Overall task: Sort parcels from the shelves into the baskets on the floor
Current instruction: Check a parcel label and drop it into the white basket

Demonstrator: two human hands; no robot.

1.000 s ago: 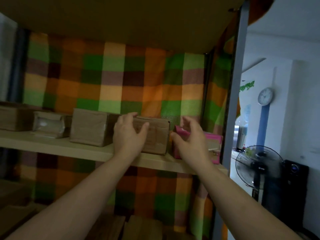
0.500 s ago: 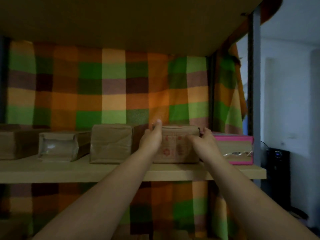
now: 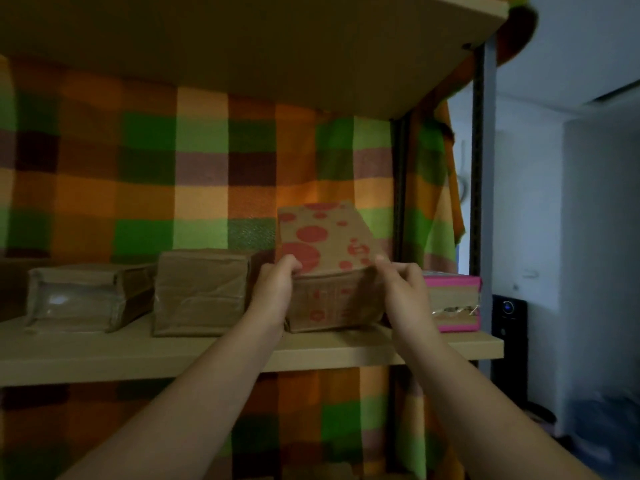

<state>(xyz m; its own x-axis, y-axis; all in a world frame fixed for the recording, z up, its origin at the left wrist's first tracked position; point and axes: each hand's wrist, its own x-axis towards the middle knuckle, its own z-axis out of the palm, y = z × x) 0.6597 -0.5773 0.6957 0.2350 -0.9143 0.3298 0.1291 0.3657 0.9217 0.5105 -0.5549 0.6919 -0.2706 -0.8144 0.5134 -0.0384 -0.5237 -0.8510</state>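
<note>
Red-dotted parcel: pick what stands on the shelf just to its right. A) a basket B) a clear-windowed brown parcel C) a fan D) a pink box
D: the pink box stands on the shelf right of the red-dotted parcel, partly behind the right hand.

hands: left hand point(image 3: 273, 292) and right hand point(image 3: 405, 294) grip opposite ends of red-dotted parcel point(image 3: 329, 244) | parcel: tipped forward, dotted face showing, lower front edge on shelf point(image 3: 173, 356) | neighbours: plain brown box point(image 3: 204, 292) just left, pink box point(image 3: 453, 303) just right | backdrop: checked cloth point(image 3: 201, 168)

Plaid cloth point(image 3: 201, 174) behind, black appliance point(image 3: 507, 341) far right.
</note>
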